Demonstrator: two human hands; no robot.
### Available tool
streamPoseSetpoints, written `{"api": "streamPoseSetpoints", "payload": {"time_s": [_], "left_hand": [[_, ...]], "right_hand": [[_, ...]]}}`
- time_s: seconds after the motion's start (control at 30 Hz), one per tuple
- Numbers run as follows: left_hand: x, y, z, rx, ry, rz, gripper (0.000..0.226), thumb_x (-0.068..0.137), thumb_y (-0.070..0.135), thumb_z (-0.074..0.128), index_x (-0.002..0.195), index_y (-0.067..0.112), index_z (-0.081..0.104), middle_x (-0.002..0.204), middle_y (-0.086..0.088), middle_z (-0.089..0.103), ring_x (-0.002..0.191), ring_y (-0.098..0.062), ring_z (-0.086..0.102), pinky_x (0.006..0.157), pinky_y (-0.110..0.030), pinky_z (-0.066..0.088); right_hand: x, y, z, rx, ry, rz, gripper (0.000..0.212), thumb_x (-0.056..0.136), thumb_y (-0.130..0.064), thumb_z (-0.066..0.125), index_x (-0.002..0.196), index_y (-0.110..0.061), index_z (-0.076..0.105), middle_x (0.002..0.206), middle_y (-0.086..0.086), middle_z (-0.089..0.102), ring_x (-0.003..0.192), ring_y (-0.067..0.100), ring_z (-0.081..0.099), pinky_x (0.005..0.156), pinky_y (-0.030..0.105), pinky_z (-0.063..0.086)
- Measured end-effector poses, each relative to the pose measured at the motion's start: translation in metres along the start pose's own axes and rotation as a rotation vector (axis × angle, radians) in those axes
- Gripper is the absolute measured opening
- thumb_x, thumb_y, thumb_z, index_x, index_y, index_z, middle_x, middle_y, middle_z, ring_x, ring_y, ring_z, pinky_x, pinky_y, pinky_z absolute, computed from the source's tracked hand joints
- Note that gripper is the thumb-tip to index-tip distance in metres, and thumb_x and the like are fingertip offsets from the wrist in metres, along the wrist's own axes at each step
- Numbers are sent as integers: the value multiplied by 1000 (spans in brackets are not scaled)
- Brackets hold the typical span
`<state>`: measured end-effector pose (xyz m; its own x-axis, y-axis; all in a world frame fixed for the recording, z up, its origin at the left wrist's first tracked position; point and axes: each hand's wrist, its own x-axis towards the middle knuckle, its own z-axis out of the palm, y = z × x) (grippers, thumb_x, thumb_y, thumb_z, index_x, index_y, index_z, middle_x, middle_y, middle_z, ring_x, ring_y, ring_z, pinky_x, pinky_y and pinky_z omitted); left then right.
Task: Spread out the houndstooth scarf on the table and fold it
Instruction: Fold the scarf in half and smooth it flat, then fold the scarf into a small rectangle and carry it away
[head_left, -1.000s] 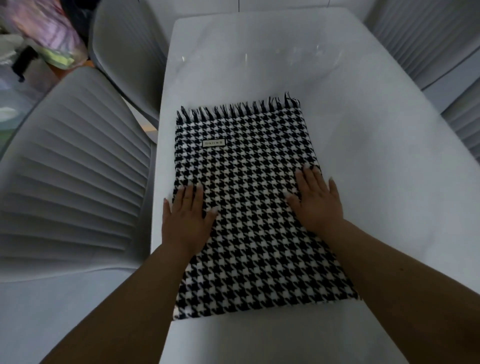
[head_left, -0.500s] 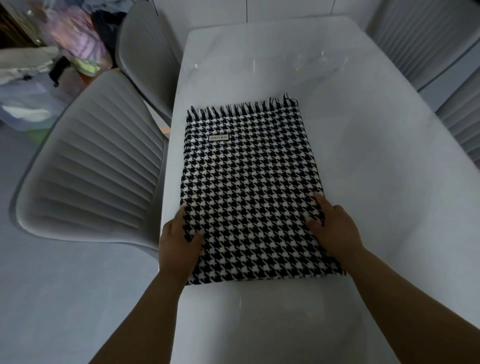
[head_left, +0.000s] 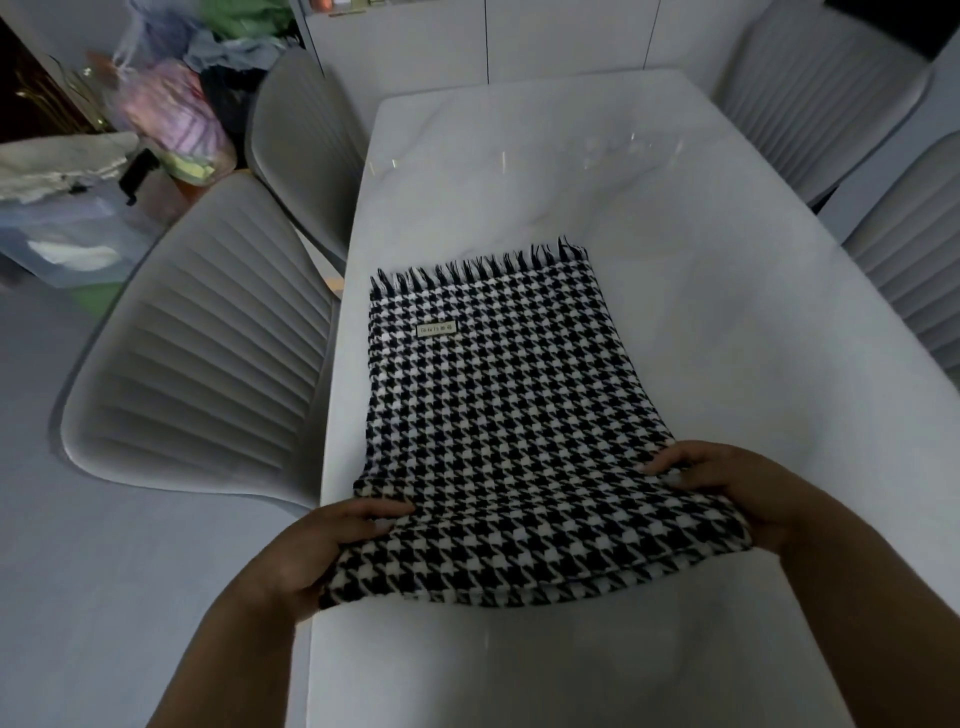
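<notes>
Two hands (head_left: 519, 514) on one scarf (head_left: 493, 405)

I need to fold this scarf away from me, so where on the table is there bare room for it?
The table is bare beyond the fringe and to the right of the scarf. It is tight on the left, where the scarf runs along the table edge beside the chair.

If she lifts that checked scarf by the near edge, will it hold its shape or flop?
Probably flop: the scarf already sags and bends between the left hand and right hand where its near edge is raised. It looks soft and fairly light, stacked in layers. On the glossy table it might slide when pulled.
</notes>
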<state>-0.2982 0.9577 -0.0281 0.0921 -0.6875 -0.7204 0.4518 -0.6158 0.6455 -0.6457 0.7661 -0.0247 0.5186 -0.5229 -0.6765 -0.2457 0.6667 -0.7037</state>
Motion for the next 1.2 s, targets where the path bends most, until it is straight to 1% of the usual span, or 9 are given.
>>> {"api": "streamPoseSetpoints", "payload": {"time_s": [0.13, 0.3, 0.4, 0.47, 0.6, 0.73, 0.9, 1.07, 1.2], "left_hand": [[-5, 14, -13, -252, -167, 24, 69, 32, 15, 94, 96, -4, 74, 100, -21, 72, 73, -24, 72, 50, -24, 58], [26, 52, -19, -644, -181, 224, 68, 29, -7, 82, 95, -6, 66, 79, -13, 68, 73, -23, 72, 67, -34, 62], [38, 73, -1, -397, -153, 301, 69, 25, -6, 90, 93, -7, 73, 92, -14, 72, 83, -19, 73, 77, -26, 59], [49, 79, 9, -128, -39, 322, 53, 46, -7, 89, 95, -2, 69, 93, -11, 70, 84, -18, 70, 71, -21, 59], [77, 80, 16, 336, 467, 432, 17, 76, 5, 77, 87, 10, 65, 85, -6, 69, 78, -25, 67, 58, -26, 57], [96, 95, 5, 451, 597, 566, 25, 79, 43, 74, 80, 19, 70, 87, -9, 71, 80, -26, 70, 74, -39, 59], [115, 139, 16, 315, 597, 673, 23, 91, 34, 62, 107, 18, 63, 88, 11, 66, 81, -7, 65, 73, -25, 52], [159, 178, 12, 313, 691, 685, 23, 96, 37, 53, 106, 18, 62, 82, 10, 61, 86, -18, 61, 81, -31, 51], [196, 170, 1, 344, 631, 486, 32, 95, 43, 51, 117, 20, 56, 86, -2, 59, 82, -24, 58, 73, -32, 51]], "right_hand": [[0, -11, -8, 244, -105, -53, 65, 20, -20, 96, 79, -1, 75, 98, 20, 70, 83, 30, 70, 60, 35, 60], [33, -48, 1, 653, -117, -162, 66, 20, 6, 80, 85, 4, 74, 94, 18, 72, 83, 28, 72, 65, 34, 61], [50, -70, 16, 463, -18, -183, 59, 47, 14, 68, 106, 7, 64, 100, 20, 71, 86, 28, 73, 66, 31, 60], [62, -82, 24, 178, 132, -209, 37, 80, 10, 58, 116, 4, 57, 98, 16, 69, 80, 23, 72, 66, 29, 60], [81, -95, 23, -413, 502, -295, 27, 80, -25, 75, 95, -5, 66, 76, 4, 61, 64, 15, 55, 60, 24, 44], [98, -107, 19, -596, 588, -455, 41, 86, -33, 67, 89, 8, 63, 69, 6, 56, 66, 21, 53, 62, 29, 41], [124, -134, 20, -625, 642, -575, 30, 94, -33, 55, 93, -3, 56, 79, 5, 55, 78, 20, 51, 63, 29, 42], [171, -160, 18, -648, 687, -588, 27, 96, -35, 51, 90, -9, 50, 85, 9, 51, 79, 20, 49, 64, 27, 34], [200, -152, 12, -707, 678, -359, 43, 95, -36, 52, 125, -5, 46, 111, 15, 57, 103, 31, 55, 79, 33, 46]]}}
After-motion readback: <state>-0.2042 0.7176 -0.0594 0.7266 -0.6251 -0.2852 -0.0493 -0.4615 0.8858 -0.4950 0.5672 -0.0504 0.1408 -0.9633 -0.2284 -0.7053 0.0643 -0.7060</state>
